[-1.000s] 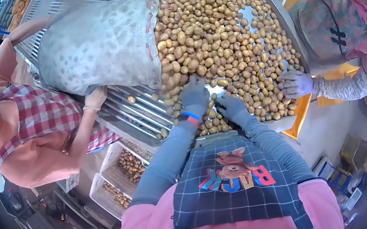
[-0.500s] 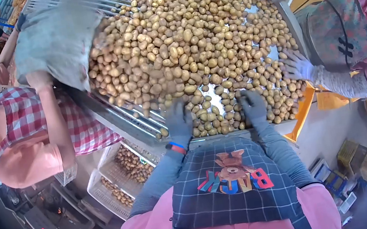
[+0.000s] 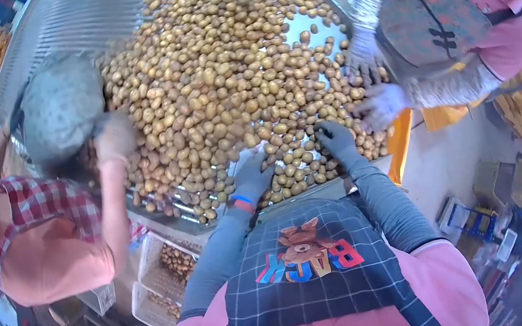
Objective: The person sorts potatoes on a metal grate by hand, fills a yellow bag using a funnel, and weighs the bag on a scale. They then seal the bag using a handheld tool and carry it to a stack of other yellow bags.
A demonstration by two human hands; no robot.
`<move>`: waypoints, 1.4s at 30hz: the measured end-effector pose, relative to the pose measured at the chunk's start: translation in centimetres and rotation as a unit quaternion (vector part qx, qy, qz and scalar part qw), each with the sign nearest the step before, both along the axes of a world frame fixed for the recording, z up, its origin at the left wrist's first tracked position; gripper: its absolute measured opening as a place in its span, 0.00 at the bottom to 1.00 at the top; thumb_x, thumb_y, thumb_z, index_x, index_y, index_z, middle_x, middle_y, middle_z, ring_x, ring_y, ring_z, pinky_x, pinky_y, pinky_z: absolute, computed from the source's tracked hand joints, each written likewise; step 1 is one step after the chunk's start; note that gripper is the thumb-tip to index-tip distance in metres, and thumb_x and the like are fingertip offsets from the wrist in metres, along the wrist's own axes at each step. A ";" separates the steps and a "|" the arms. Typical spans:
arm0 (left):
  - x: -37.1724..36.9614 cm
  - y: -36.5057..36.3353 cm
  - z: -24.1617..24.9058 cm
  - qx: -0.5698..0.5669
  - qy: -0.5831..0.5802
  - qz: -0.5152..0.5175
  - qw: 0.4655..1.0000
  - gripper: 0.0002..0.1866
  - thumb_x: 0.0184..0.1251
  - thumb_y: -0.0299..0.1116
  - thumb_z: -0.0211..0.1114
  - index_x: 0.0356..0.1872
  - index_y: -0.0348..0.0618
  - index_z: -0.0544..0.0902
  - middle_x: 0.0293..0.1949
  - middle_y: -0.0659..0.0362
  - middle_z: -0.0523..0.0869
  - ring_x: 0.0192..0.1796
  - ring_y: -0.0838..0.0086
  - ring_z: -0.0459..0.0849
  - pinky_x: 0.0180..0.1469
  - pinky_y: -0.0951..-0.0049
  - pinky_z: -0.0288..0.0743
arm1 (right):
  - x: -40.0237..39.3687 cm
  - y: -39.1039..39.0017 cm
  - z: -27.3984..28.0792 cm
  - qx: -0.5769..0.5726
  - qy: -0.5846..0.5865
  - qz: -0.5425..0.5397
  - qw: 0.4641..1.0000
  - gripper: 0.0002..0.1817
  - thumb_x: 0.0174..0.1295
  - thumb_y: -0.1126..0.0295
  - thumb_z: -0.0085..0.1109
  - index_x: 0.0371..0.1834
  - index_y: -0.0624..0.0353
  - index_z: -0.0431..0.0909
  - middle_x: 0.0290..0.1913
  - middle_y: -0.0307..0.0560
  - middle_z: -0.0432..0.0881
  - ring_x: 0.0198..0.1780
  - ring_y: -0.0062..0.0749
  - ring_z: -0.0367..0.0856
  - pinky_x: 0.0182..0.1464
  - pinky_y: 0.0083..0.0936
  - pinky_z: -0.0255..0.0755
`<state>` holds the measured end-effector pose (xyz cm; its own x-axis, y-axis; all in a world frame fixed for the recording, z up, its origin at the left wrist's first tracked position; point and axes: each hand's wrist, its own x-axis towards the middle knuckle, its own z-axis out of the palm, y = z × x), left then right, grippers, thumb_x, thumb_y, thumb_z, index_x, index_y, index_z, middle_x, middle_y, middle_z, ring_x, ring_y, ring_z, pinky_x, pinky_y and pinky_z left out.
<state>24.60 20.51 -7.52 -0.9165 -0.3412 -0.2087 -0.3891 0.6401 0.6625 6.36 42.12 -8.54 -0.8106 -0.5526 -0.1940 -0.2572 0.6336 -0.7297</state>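
A thick layer of small potatoes [image 3: 208, 102] covers the metal sorting table in front of me. My left hand [image 3: 254, 177], in a grey glove, lies against potatoes near the table's front edge, fingers extended forward and holding nothing visible. To its right, my right hand [image 3: 339, 141], also gloved, rests at the potatoes with its fingers loosely bent and apart from the thumb. Between both hands sits a cluster of potatoes [image 3: 293, 168]. Some fingertips are partly hidden among them.
At left, a co-worker's gloved hand [image 3: 115, 138] is beside a grey-green sack [image 3: 60, 111]. Another co-worker's gloved hands [image 3: 380, 103] touch potatoes at the right edge. Metal bars [image 3: 82, 20] span the far left. White crates [image 3: 154, 307] with potatoes stand below.
My view has shifted. The left co-worker's sack has drawn back from the heap, and a hand is now beside it. The right co-worker's hands have come closer together. My hands stay at the potatoes.
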 end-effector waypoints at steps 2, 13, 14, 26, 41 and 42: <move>2.0 0.7 -3.3 0.213 0.074 0.094 0.970 0.24 0.64 0.40 0.64 0.60 0.45 0.77 0.49 0.54 0.84 0.51 0.63 0.83 0.53 0.68 0.76 | 0.6 -0.5 0.2 -0.087 0.001 -0.087 0.992 0.12 0.60 0.66 0.62 0.45 0.53 0.83 0.46 0.46 0.83 0.45 0.36 0.83 0.47 0.29 0.76; 5.9 2.4 3.1 0.844 0.027 0.184 0.503 0.23 0.70 0.42 0.58 0.62 0.45 0.71 0.59 0.53 0.78 0.59 0.63 0.79 0.58 0.58 0.76 | 9.5 -4.1 3.1 -0.132 0.069 0.309 0.939 0.26 0.65 0.59 0.53 0.66 0.53 0.68 0.66 0.50 0.70 0.69 0.51 0.64 0.72 0.45 0.55; 6.4 2.2 2.7 0.849 0.027 0.161 0.503 0.23 0.69 0.42 0.58 0.62 0.47 0.71 0.59 0.52 0.78 0.59 0.61 0.79 0.58 0.56 0.76 | 8.4 -1.5 1.8 -0.065 0.116 0.355 0.925 0.25 0.66 0.57 0.51 0.65 0.51 0.69 0.66 0.50 0.70 0.70 0.50 0.64 0.71 0.44 0.56; 7.4 -0.1 7.1 0.835 0.135 0.196 0.496 0.25 0.66 0.45 0.60 0.61 0.49 0.71 0.65 0.49 0.69 0.61 0.50 0.75 0.54 0.49 0.79 | 1.5 1.6 2.1 0.035 0.310 0.080 0.947 0.09 0.46 0.66 0.61 0.31 0.51 0.84 0.35 0.45 0.81 0.41 0.46 0.80 0.45 0.42 0.73; 17.2 -9.1 2.1 0.363 0.177 0.250 0.880 0.16 0.72 0.40 0.56 0.52 0.40 0.78 0.44 0.57 0.82 0.42 0.76 0.82 0.33 0.78 0.78 | 0.7 6.6 4.4 0.015 0.223 0.449 0.865 0.13 0.66 0.58 0.53 0.48 0.46 0.81 0.56 0.47 0.78 0.64 0.44 0.71 0.67 0.42 0.62; 17.4 -9.1 1.8 0.526 0.130 0.327 0.774 0.17 0.71 0.42 0.58 0.51 0.41 0.78 0.41 0.57 0.83 0.41 0.73 0.83 0.35 0.73 0.80 | 0.2 5.9 5.8 0.016 0.226 0.449 0.864 0.13 0.66 0.58 0.53 0.48 0.46 0.81 0.56 0.47 0.78 0.64 0.44 0.71 0.67 0.42 0.62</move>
